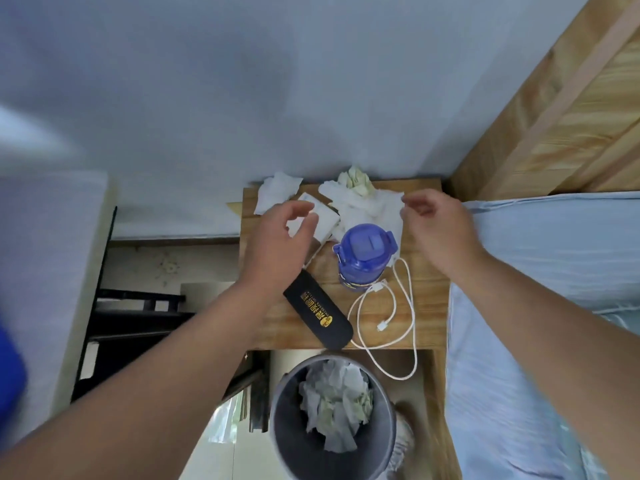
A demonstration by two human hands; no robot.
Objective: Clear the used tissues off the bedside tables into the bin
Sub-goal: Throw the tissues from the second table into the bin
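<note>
Partly done, by the look of things. Already in the bin (276, 405), on the floor just below the table's (427, 306) near edge: a heap of crumpled tissues (334, 400). Yet to go, all along the table's far edge by the wall (311, 98): one flat white tissue (277, 190) at the left corner, a big rumpled pile (369, 207) in the middle, a yellowish wad (356, 178) on top of it at the back. Between tissue and pile, a folded white piece (327, 216), tissue or pack impossible to say. Not for binning, judging by the task: bottle (363, 258), black case (318, 311), cable (398, 306), all nearer the front.

Left hand (280, 237) over the folded piece, fingers loosely curved and apart, holding nothing. Right hand (440, 223) at the pile's right edge, fingers curled toward the thumb; pinching the paper or only near it, impossible to tell. Flat tissue just beyond the left fingertips; pile between both hands, behind the bottle.
</note>
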